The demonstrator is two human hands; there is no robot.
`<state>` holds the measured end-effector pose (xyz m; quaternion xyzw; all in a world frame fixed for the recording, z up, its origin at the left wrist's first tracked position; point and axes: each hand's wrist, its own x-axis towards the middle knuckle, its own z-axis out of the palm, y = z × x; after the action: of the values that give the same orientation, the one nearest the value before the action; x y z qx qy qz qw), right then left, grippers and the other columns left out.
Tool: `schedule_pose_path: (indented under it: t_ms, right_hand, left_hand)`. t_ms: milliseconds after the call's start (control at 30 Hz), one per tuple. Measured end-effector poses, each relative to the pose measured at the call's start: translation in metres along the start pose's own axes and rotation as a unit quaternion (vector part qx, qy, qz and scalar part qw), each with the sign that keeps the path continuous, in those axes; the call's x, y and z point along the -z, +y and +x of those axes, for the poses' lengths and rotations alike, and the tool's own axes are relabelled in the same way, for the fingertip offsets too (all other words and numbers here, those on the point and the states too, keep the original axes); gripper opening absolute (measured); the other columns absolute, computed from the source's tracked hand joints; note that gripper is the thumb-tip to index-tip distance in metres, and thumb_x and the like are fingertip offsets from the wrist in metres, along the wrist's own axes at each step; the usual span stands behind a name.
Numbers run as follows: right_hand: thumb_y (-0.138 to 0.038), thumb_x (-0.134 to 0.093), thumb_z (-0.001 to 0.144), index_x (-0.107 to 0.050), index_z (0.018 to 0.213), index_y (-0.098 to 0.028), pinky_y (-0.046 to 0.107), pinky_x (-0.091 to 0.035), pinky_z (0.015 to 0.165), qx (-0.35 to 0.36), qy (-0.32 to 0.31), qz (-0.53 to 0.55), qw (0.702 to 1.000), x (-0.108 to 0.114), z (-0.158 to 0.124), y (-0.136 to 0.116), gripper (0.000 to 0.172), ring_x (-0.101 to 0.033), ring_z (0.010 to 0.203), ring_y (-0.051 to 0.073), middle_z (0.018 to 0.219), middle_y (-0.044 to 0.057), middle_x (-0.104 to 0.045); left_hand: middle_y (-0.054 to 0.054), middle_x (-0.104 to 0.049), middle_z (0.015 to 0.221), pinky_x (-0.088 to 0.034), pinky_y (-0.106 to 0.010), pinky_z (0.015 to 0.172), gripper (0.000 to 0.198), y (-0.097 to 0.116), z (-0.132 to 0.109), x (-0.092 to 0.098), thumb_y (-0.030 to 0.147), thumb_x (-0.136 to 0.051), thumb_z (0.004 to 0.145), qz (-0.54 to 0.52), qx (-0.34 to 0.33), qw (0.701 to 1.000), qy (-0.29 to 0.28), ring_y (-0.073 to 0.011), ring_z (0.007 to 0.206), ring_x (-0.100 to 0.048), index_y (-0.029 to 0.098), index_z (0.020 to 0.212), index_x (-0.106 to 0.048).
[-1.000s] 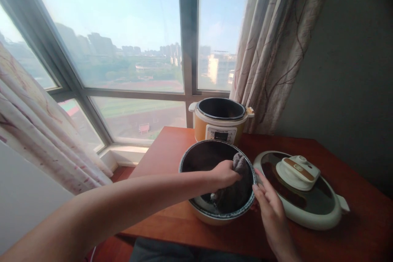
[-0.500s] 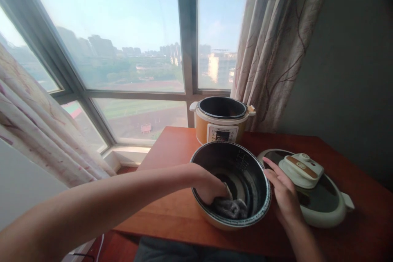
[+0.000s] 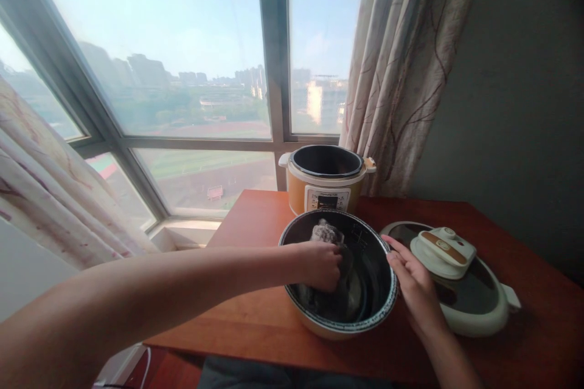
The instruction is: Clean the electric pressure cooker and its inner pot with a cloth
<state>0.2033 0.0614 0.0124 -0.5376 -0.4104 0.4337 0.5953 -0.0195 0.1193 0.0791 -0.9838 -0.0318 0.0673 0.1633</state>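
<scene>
A dark-lined inner pot (image 3: 365,243) with a worn, speckled rim stands tilted toward me at the table's near edge. My left hand (image 3: 322,266) reaches inside it, fingers curled round a crumpled grey cloth (image 3: 326,232) that pokes out toward the pot's far wall. The fingertips and the rest of the cloth are hidden by the hand. At the pot's right side my right hand (image 3: 416,282) grips the rim, thumb and fingers pressed to its edge.
Behind the pot stands an orange and white electric cooker body (image 3: 298,191) with a control panel. Its round lid (image 3: 483,316) lies to the right, handle up. Both rest on a reddish wooden table (image 3: 241,307). Windows and curtains (image 3: 392,73) border the far side.
My left hand has carried the cloth from the pot's near lower part up toward its far left wall. The right hand still holds the rim. The view has shifted slightly.
</scene>
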Motion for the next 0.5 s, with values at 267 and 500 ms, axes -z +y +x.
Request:
schedule_pose_path:
  t_ms: [267, 500]
  right_hand:
    - [-0.050, -0.067, 0.082, -0.061, 0.133, -0.021, 0.027, -0.045, 0.061, 0.012, 0.001, 0.000, 1.000, 0.000, 0.002, 0.000, 0.059, -0.046, 0.057, 0.014, 0.064, -0.003, -0.054]
    - [-0.049, -0.067, 0.080, -0.068, 0.122, -0.018, 0.024, -0.039, 0.053, 0.025, 0.062, 0.008, 0.998, -0.011, -0.004, 0.000, 0.052, -0.043, 0.055, 0.013, 0.063, -0.003, -0.053]
  left_hand:
    - [-0.008, -0.073, 0.080, -0.047, -0.034, 0.072, 0.013, -0.029, 0.003, -0.023, 0.016, -0.062, 0.088, 0.010, 0.053, 0.999, 0.001, -0.0194, 0.072, -0.064, 0.019, 0.082, -0.073]
    - [-0.017, -0.074, 0.081, -0.053, -0.040, 0.075, 0.013, -0.007, 0.015, -0.033, 0.025, -0.075, 0.071, -0.122, 0.221, 0.951, -0.180, -0.0304, 0.080, -0.070, 0.014, 0.078, -0.075]
